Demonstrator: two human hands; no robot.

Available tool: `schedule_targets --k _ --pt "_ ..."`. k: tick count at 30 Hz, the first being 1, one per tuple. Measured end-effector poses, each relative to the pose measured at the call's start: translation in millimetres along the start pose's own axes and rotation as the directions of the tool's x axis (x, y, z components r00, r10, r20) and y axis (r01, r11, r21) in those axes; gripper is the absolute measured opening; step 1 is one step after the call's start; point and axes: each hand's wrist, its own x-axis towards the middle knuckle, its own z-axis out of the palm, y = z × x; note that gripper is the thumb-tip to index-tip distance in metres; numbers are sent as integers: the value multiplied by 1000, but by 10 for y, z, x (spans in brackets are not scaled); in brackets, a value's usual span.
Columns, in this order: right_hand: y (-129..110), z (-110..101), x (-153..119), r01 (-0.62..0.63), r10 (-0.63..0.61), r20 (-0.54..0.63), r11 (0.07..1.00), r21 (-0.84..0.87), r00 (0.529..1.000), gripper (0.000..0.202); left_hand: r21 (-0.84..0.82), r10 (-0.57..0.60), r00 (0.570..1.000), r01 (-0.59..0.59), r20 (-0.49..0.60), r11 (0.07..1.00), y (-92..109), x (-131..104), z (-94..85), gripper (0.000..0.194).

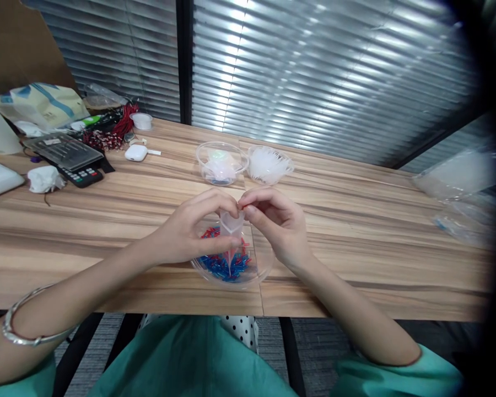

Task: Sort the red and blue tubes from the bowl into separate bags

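While the left hand (pixel 192 229) grasps a translucent piece (pixel 232 222), the right hand (pixel 278 225) pinches, contents unclear; likely light, flimsy, best held by its sides.

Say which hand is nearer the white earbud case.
Left. Left hand is below and right of the white earbud case in frame; right hand is farther right.

Bowl (pixel 265 266): was clear, round and shallow, and stood level.
Pouch (pixel 232 224): was translucent white, upright, its mouth open at the top, narrowing to a point below; it was over the bowl's middle. Its lower part looked reddish, from contents or pieces behind, which could not be told.
Blue pieces (pixel 220 270): were short and thin, heaped loosely toward the bowl's near side.
Red pieces (pixel 247 258): were similar, strewn mostly toward the bowl's far side.
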Motion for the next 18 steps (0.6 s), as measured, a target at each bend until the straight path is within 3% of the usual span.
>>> schedule_targets --k 4,18 --pt "3 4 -13 -4 5 -23 1000 26 1000 11 -96 -13 992 1 -125 995 -36 -42 58 68" --pt "25 6 -27 -22 23 17 999 -35 1000 10 -171 -106 994 106 12 979 -48 -81 47 78"
